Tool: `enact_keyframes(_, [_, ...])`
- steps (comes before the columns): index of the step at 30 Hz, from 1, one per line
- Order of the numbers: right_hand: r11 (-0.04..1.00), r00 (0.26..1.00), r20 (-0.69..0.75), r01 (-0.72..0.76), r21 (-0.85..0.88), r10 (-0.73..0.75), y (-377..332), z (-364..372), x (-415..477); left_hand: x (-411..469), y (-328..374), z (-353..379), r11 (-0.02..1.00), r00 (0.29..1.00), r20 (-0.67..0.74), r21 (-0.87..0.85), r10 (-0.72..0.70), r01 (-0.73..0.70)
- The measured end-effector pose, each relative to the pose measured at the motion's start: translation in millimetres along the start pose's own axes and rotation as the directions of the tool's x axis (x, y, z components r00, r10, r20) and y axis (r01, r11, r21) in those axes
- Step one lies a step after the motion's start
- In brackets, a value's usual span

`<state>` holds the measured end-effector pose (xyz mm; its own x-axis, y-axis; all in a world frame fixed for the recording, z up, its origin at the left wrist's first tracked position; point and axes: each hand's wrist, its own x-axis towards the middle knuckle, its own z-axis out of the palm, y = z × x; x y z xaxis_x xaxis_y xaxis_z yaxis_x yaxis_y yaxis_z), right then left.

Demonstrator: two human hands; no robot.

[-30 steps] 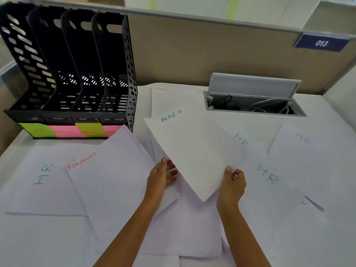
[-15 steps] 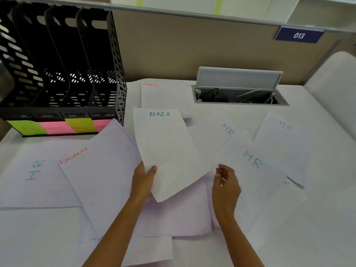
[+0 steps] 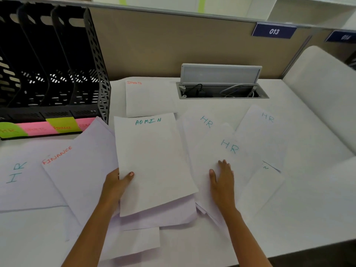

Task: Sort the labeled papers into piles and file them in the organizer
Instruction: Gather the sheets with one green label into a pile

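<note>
My left hand (image 3: 116, 185) pinches the left edge of the ADMIN sheet (image 3: 154, 160), thumb on top, and the sheet lies nearly flat over other papers. My right hand (image 3: 222, 180) rests flat, fingers straight, on an HR sheet (image 3: 229, 147). A FINANCE sheet (image 3: 77, 170) lies to the left, with another HR sheet (image 3: 23, 176) at the far left. More HR sheets (image 3: 206, 122) (image 3: 267, 128) lie to the right, and a SPORTS sheet (image 3: 148, 97) lies behind. The black organizer (image 3: 57, 64) with coloured labels stands at the back left.
An open cable hatch (image 3: 221, 83) with wires sits in the white desk (image 3: 308, 209) at the back. A beige partition (image 3: 173, 45) closes the far side. More loose sheets (image 3: 134, 241) lie near the front edge.
The ADMIN sheet has swung upright and come down over the pile, held by my left hand alone. My right hand has let go of it and laid itself flat on the HR sheet.
</note>
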<state>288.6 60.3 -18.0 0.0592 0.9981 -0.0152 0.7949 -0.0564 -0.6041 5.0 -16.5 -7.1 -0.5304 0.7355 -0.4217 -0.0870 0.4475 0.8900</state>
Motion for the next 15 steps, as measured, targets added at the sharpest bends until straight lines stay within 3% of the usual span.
enact_keyframes(1, [0.995, 0.998, -0.047, -0.029, 0.095, 0.033, -0.7, -5.9, 1.9, 0.7, -0.9, -2.7, 0.998, 1.000, -0.015, 0.062, 0.010, -0.009])
enact_keyframes(3, [0.981, 0.961, -0.205, -0.166, 0.096, 0.183, -0.9, -16.3, 2.7, 1.5, -2.9, -6.1, 0.989, 0.999, -0.049, 0.147, 0.024, -0.016])
enact_keyframes(5, [0.897, 0.854, -0.303, -0.442, 0.007, 0.423, -2.3, -25.7, 1.2, 2.2, -4.8, -8.7, 0.981, 0.996, -0.076, 0.192, 0.038, -0.022])
enact_keyframes(8, [0.716, 0.692, -0.244, -0.698, 0.013, 0.679, -0.5, -37.4, -2.6, 1.2, -7.3, -8.6, 0.977, 0.995, -0.093, 0.211, 0.038, -0.018])
enact_keyframes(10, [0.664, 0.637, -0.223, -0.745, 0.068, 0.738, 2.5, -41.3, -3.7, -0.8, -8.5, -6.5, 0.982, 0.995, -0.095, 0.187, 0.037, -0.019])
enact_keyframes(15, [0.623, 0.595, -0.197, -0.770, 0.138, 0.779, 8.9, -48.8, -7.2, -7.2, -8.4, 0.7, 0.987, 0.996, -0.073, 0.154, 0.052, -0.041])
